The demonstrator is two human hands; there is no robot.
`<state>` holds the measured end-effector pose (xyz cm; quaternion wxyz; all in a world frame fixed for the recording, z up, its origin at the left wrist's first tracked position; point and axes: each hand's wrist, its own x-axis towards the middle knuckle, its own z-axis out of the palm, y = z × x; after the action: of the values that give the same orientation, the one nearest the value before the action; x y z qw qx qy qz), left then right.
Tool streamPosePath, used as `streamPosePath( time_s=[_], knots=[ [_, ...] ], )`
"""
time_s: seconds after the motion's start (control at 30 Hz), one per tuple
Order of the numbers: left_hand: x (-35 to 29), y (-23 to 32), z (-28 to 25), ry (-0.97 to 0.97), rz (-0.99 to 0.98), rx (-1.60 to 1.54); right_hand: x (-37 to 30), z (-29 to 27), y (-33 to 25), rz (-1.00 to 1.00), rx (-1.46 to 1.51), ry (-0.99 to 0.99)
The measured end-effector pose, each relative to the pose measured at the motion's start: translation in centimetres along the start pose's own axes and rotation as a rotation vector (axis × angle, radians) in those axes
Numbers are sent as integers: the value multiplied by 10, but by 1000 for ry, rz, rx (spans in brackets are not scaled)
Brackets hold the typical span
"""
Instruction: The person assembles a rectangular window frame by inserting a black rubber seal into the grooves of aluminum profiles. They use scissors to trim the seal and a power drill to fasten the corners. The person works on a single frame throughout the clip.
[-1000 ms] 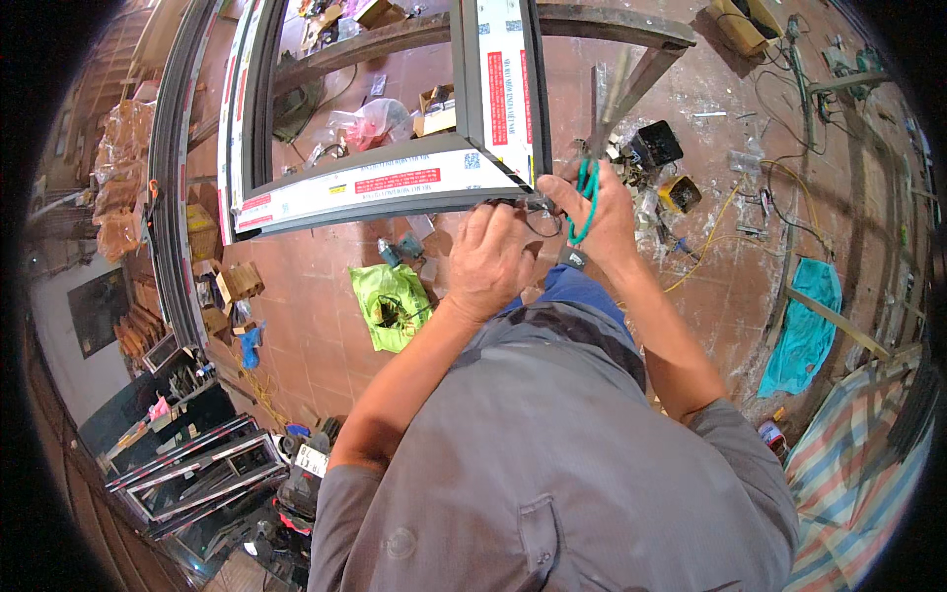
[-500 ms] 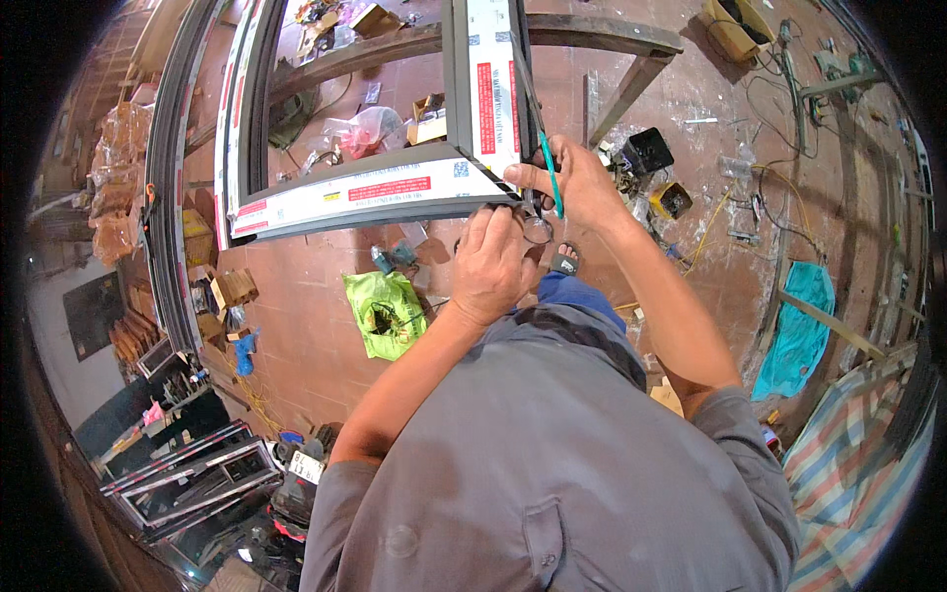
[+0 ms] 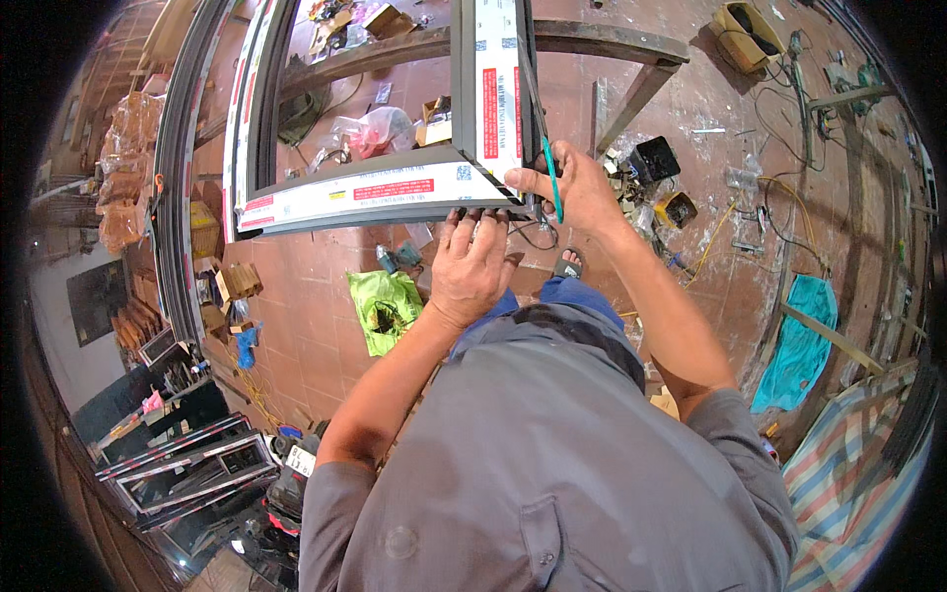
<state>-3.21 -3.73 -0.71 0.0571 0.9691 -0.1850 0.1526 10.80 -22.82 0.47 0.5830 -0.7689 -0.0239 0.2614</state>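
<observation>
Fingers of the right hand (image 3: 577, 187) are closed around a slim teal-handled tool (image 3: 548, 178) whose dark shaft runs up along the inner edge of a grey window frame (image 3: 365, 192), right at the frame's near corner. The left hand (image 3: 472, 264) lies palm down just below that corner, fingertips (image 3: 472, 217) curled up against the underside of the frame's lower bar; it holds nothing else. White protective film with red patches covers the frame's faces, and the frame rests across a dark metal trestle (image 3: 612, 44) over a red tiled floor (image 3: 316, 335). Beneath the hands a loose black cord (image 3: 538, 237) dangles, and a sandalled foot (image 3: 567, 264) shows beside it. On the floor near the left forearm lie a green plastic bag (image 3: 385, 308) and a small teal power tool (image 3: 400, 259). To the right of the right hand sit a black box (image 3: 654, 158) and a yellow-and-black one (image 3: 681, 209), with a yellow cable (image 3: 712, 247) trailing off. Further right lies a teal cloth (image 3: 801, 345). Stacked frame sections (image 3: 187, 464) lean at lower left.
</observation>
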Motion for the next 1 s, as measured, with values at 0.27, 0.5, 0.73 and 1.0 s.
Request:
streamPosePath(
  time_s=[0.27,0.5,0.73,1.0],
  knots=[
    [8,5,-4,-69,16,-20,6,-2,6,-37,88,-41],
    [22,1,-9,45,51,11,8,5,30,-186,89,62],
    [33,-4,4,226,-44,-139,-62,29,59,-259,259,261],
    [39,-13,8,202,58,-144,-70,44,64,-382,53,407]
  ],
)
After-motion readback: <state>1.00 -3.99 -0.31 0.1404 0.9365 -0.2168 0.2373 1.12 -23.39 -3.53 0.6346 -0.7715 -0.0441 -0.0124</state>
